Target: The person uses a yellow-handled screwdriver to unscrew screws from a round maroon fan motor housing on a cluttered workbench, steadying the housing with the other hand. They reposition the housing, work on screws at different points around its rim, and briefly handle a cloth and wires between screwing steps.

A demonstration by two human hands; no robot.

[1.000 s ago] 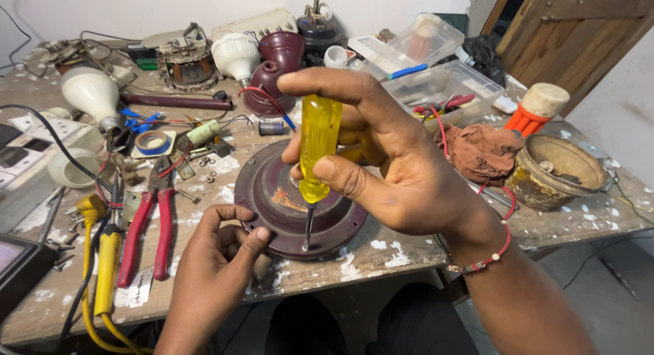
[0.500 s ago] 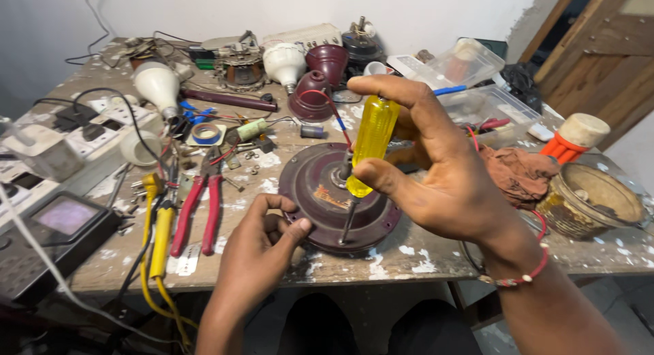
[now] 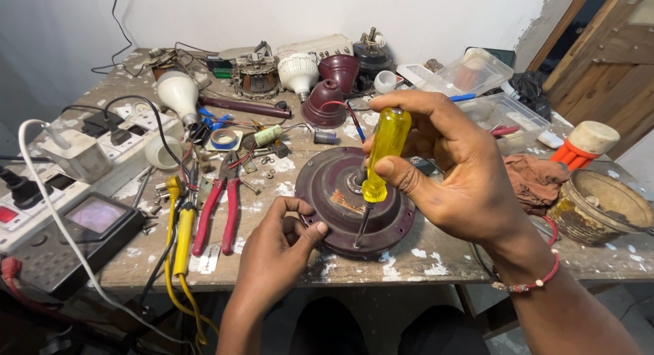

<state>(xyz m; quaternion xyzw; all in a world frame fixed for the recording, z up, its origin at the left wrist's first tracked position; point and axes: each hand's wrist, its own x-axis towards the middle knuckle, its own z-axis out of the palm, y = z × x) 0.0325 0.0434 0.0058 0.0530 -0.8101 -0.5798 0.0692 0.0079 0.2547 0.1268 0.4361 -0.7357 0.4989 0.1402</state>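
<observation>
A round maroon motor housing (image 3: pixel 338 191) lies flat near the front edge of the paint-spattered workbench (image 3: pixel 422 256). My right hand (image 3: pixel 449 171) grips a yellow-handled screwdriver (image 3: pixel 383 154), held almost upright, its metal tip set on the front rim of the housing. My left hand (image 3: pixel 278 249) rests against the housing's near-left edge, fingers curled with the thumb touching the rim; whether it holds something small I cannot tell. A red beaded bracelet circles my right wrist.
Red-handled pliers (image 3: pixel 219 212) and yellow-handled tools (image 3: pixel 178 236) lie left of the housing, among loose screws. A meter (image 3: pixel 88 219) and power strip (image 3: pixel 102 147) sit far left. Bulbs, maroon covers and plastic boxes crowd the back; a rusty bowl (image 3: pixel 599 205) and rag (image 3: pixel 535 178) are right.
The view has shifted, bringing the meter and power strip on the left into sight. My right hand keeps the screwdriver on the housing's rim; my left hand stays at its near-left edge.
</observation>
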